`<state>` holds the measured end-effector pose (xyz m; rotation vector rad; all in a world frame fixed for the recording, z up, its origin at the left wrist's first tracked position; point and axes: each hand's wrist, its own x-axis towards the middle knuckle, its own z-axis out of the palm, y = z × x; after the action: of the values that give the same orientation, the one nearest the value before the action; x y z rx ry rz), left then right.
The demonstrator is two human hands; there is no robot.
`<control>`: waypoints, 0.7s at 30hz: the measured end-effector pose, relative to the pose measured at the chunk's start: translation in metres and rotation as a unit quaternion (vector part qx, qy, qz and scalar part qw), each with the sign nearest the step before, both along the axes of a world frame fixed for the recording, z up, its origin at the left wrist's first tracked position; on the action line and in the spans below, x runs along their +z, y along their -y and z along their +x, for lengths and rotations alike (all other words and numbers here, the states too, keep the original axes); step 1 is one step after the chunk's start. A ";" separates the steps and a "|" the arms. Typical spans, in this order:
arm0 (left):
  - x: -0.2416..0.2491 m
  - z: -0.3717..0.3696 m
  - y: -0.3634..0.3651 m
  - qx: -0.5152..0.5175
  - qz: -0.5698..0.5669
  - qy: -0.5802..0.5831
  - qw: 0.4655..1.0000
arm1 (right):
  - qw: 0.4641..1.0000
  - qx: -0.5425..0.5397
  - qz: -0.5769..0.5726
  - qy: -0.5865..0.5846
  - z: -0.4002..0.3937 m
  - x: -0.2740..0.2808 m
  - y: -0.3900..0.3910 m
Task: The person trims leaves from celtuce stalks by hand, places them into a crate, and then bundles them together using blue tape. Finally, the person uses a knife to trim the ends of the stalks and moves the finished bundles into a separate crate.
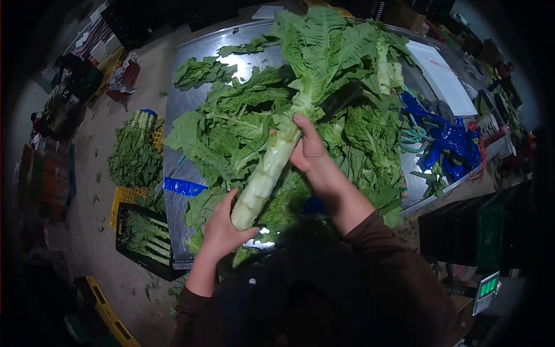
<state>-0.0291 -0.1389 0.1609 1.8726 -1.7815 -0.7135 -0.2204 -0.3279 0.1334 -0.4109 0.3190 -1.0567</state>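
One thick pale stalk [265, 176] slants above the metal table [177, 222], its leafy top [321, 58] pointing away. The left hand [221, 232] grips its bottom end; the right hand [312, 153] clasps it just below the leafy top. Loose green leaves [228, 139] lie beneath, and crumpled blue plastic [457, 140] sits on the table's right side.

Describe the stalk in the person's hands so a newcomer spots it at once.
Find the shiny metal table mid-view, heaped with green leaves. Above them, the left hand holds the lower end and the right hand the upper part of a thick, light green stalk, slanting up to the right into a leafy crown. Unlike the pale stalks at the table's upper right, it is held.
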 end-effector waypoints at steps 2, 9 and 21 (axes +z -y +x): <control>-0.012 0.005 -0.002 -0.044 0.060 -0.179 0.981 | 0.998 0.035 -0.020 0.039 -0.002 0.000 -0.003; -0.008 -0.021 -0.003 0.082 -0.004 -0.173 0.981 | 0.859 -0.223 -0.227 -0.401 -0.004 0.011 0.019; -0.007 -0.030 -0.008 0.147 -0.043 -0.016 0.988 | 0.461 -0.306 -0.716 -0.425 0.024 0.031 -0.049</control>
<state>-0.0589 -0.1308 0.1543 1.9959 -1.4486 -0.5462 -0.1961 -0.2784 0.1644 -2.6260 0.3872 -1.5732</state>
